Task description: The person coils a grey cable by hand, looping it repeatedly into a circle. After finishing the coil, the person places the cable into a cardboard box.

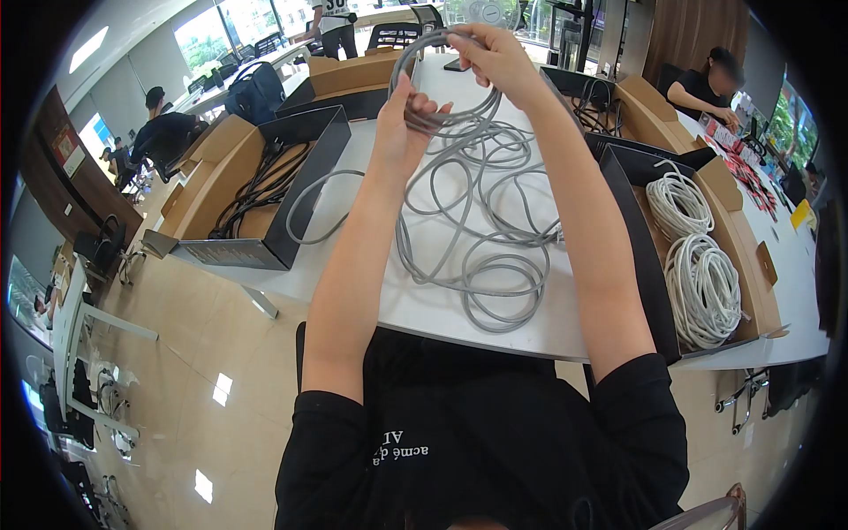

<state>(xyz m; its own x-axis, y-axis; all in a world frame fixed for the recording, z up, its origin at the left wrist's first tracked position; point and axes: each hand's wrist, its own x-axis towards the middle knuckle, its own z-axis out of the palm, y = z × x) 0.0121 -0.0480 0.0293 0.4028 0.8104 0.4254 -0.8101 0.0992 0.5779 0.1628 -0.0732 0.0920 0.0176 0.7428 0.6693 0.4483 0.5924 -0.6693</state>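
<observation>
Right grip (466,46): thumb and fingers pressed together, pinching the top of a bundle of loops in the gray cable (487,110). Left grip (422,104): loosely curled, thumb raised, the same loops between thumb and fingers. Bundle roughly round, held above the white surface (563,305); exact loop count unclear. The rest of the cable lies in loose, crossing curls below, between the forearms; jacket smooth, matte.

Boxes: 4 seen, all open, black outside and brown cardboard inside. Left box (234,253) holds a bunch of black cords (256,190). Right box (632,256) holds 2 coils of white cable, 1 nearer (704,291), 1 farther (678,205). Back right box (658,110) holds dark cords (594,115). Back left box (358,75): contents cannot be told.
</observation>
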